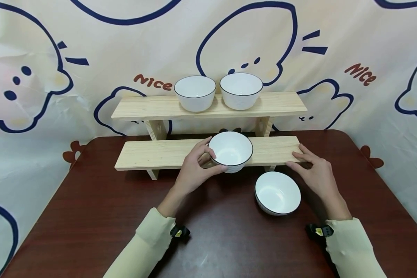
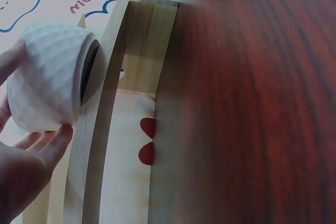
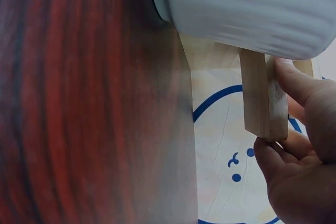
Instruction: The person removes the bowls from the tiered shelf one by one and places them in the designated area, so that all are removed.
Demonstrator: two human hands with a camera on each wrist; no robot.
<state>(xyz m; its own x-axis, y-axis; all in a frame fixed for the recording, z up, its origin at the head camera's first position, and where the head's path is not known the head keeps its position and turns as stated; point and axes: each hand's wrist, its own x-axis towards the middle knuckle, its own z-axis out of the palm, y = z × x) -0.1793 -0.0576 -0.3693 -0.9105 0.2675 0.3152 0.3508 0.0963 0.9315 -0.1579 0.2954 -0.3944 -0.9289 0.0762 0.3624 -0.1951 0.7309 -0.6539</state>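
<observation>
My left hand (image 1: 197, 166) holds a white bowl (image 1: 231, 148) with a dark rim at the middle of the lower wooden shelf (image 1: 153, 154), thumb in front and fingers at its left side. The left wrist view shows the diamond-textured wall of this bowl (image 2: 50, 77) against the board; whether its whole base rests there I cannot tell. My right hand (image 1: 314, 172) grips the right end of the lower board, thumb and fingers about its corner in the right wrist view. Another white bowl (image 1: 278, 193) stands on the table, just left of my right hand.
Two more white bowls, one left (image 1: 195, 92) and one right (image 1: 241, 90), stand side by side on the upper shelf (image 1: 142, 108). The two-tier stand is at the back of the dark brown table (image 1: 107, 224). Behind hangs a cartoon-printed cloth (image 1: 125, 50).
</observation>
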